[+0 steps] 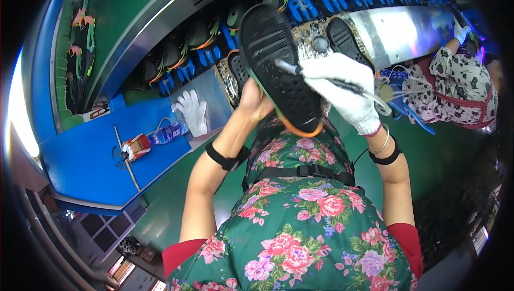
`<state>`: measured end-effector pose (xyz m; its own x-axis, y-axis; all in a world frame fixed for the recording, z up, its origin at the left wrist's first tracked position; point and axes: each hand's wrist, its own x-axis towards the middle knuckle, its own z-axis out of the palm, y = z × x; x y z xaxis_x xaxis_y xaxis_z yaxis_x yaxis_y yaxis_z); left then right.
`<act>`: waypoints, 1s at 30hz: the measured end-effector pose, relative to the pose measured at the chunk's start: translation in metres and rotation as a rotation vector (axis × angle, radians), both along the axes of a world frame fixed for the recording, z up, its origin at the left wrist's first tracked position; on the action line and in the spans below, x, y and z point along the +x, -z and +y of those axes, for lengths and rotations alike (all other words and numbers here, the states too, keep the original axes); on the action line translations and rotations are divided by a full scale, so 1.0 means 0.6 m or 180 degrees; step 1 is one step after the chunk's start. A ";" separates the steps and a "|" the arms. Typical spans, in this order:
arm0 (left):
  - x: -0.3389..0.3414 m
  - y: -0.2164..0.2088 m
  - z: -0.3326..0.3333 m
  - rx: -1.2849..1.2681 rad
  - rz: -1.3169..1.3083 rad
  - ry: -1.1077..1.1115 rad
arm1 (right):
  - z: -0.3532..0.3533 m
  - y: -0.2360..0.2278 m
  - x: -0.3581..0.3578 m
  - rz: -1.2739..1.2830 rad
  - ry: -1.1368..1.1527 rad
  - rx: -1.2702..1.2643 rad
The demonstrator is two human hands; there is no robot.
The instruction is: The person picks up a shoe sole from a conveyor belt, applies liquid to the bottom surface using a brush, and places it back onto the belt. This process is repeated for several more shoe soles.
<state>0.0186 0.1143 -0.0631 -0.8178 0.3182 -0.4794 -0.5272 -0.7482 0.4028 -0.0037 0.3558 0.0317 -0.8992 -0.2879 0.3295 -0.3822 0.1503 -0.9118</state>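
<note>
A black sole (pixel 270 44) with an orange and green rim is held up in front of me, its long face toward the camera. My bare left hand (pixel 254 101) grips its left edge, the fingers partly hidden behind it. In a white knit glove, my right hand (pixel 342 84) is closed round a slim, brush-like tool (pixel 289 67). The tool's pale tip is at the middle of the sole, and a grey hose (pixel 377 103) loops beside the wrist. Behind are a black perforated piece (pixel 236 71) on the left and another black piece (pixel 348 42) on the right.
Shoe uppers on blue stands (pixel 302 6) line the far side. A small round pot (pixel 320 43) stands on the stained bench. On the blue table (pixel 80 168) lie a white glove (pixel 191 111), bottle (pixel 168 133), red packet (pixel 136 146) and stick (pixel 126 158). A co-worker (pixel 460 84) is at right.
</note>
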 end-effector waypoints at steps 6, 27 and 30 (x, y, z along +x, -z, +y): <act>0.045 0.005 -0.018 0.1663 0.0157 0.0571 | 0.008 -0.006 0.012 0.0542 -0.0520 0.0402; 0.062 -0.050 0.063 0.2265 0.0271 -0.0084 | -0.018 -0.095 0.016 0.1129 0.0497 0.0812; 0.067 -0.041 0.063 0.2113 0.0180 0.0066 | -0.025 -0.095 0.009 0.1597 0.0356 0.0949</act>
<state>0.0589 0.1521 -0.0386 -0.8265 0.5469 -0.1330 -0.5357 -0.8369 -0.1124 0.0019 0.3406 0.0888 -0.6847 -0.3456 0.6416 -0.7226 0.4364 -0.5361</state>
